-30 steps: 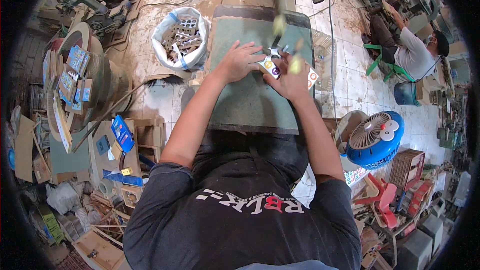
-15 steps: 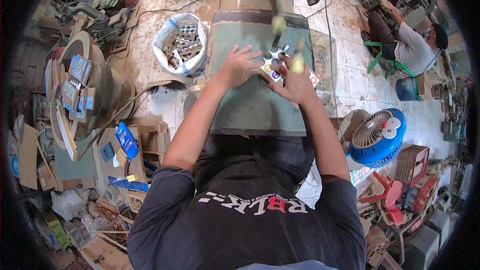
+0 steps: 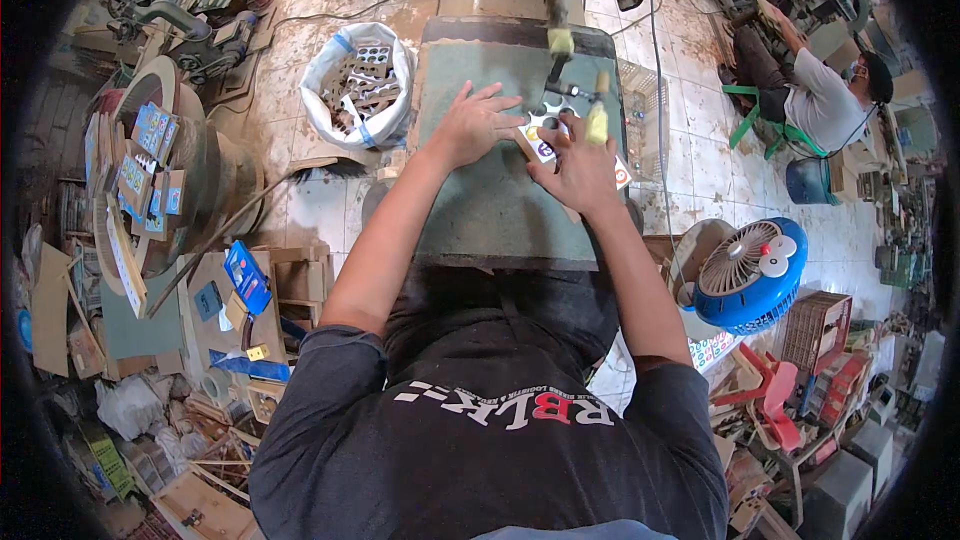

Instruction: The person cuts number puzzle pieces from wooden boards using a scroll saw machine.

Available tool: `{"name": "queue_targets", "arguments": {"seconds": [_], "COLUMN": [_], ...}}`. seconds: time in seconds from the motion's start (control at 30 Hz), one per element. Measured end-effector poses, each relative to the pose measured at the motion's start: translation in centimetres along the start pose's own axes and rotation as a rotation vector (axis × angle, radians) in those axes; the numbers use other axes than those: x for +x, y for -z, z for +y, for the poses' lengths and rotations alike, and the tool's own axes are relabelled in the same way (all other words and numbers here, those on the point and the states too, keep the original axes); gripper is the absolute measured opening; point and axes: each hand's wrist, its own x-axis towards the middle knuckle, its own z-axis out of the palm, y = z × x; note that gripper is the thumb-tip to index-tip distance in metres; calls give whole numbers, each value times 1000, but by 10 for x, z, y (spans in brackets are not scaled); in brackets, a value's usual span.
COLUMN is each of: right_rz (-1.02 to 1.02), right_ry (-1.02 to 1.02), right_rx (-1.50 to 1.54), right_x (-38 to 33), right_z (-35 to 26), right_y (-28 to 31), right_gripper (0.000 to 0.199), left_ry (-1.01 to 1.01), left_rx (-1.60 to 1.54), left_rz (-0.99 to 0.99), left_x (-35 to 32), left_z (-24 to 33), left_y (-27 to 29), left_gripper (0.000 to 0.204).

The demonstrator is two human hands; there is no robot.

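Note:
A printed board (image 3: pixel 543 150) with coloured round pictures and cut-out round notches lies on a green-topped machine table (image 3: pixel 465 225). My left hand (image 3: pixel 475 128) rests flat at the board's left side, fingers spread, fingertips close to or touching its edge. Over the board lies my right hand (image 3: pixel 580 172), thumb apart at the near left edge and fingers pressing on the printed face; it covers much of the board. Just beyond the fingers, a dark machine arm (image 3: pixel 562 80) with yellow-wrapped parts (image 3: pixel 598 120) reaches down over the board. Its working tip is hard to make out.
Left of the table stands a white sack (image 3: pixel 312 90) of cut board scraps. Further left, a round stand (image 3: pixel 180 70) bears stacked blue printed pieces. A blue fan (image 3: pixel 750 275) stands at right, near a red plastic chair (image 3: pixel 775 405). Another person (image 3: pixel 825 100) sits at far right.
My right hand and the board have shifted slightly. The yellow-wrapped machine parts, smeared before, now look sharper and sit a little differently. My left hand stays nearly in place.

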Motion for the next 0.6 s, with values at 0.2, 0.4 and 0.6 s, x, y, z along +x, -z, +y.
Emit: {"name": "queue_targets", "arguments": {"seconds": [0.2, 0.4, 0.6], "right_rz": [-12, 114, -7], "right_ry": [-149, -145, -209], "right_rx": [-27, -76, -39], "right_x": [-3, -6, -6], "right_z": [-23, -37, -22], "right_y": [-1, 2, 3], "right_gripper": [61, 48, 30], "left_ry": [-14, -32, 259], "left_rx": [13, 41, -135], "left_rz": [-17, -5, 163], "left_x": [7, 5, -30], "left_z": [-6, -7, 43], "left_y": [-2, 0, -12], "left_gripper": [36, 39, 72]}}
